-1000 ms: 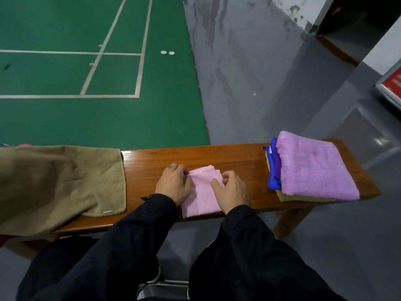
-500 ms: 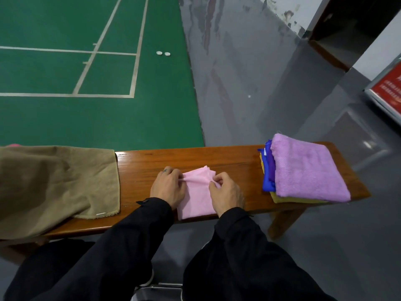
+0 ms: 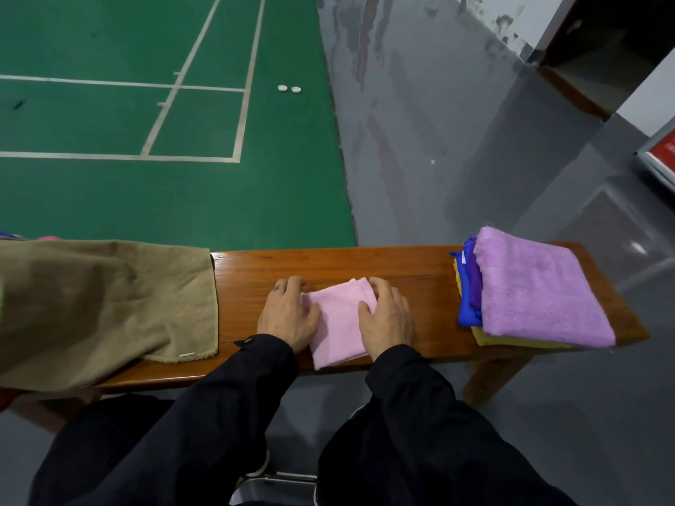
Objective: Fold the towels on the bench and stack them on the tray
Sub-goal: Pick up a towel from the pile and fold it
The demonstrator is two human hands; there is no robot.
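Observation:
A small pink towel point(image 3: 338, 323), folded, lies on the wooden bench point(image 3: 252, 275) in front of me. My left hand point(image 3: 288, 317) rests on its left edge, fingers lying on the cloth and bench. Over its right edge my right hand point(image 3: 387, 315) presses down with fingers curled at the far corner. At the bench's right end sits a stack of folded towels: a lilac towel point(image 3: 537, 290) on top, blue and purple ones point(image 3: 469, 290) under it, a mustard one at the bottom. No tray is visible under the stack.
A large tan towel point(image 3: 102, 308) drapes over the bench's left end and hangs off the near edge. Beyond the bench are a green court floor point(image 3: 164, 199) and grey floor. Two small white discs point(image 3: 288, 89) lie on the court.
Both hands went from pinching the pink towel's far corners to lying flat along its sides. The towel now lies flatter on the bench. The camera shifted slightly.

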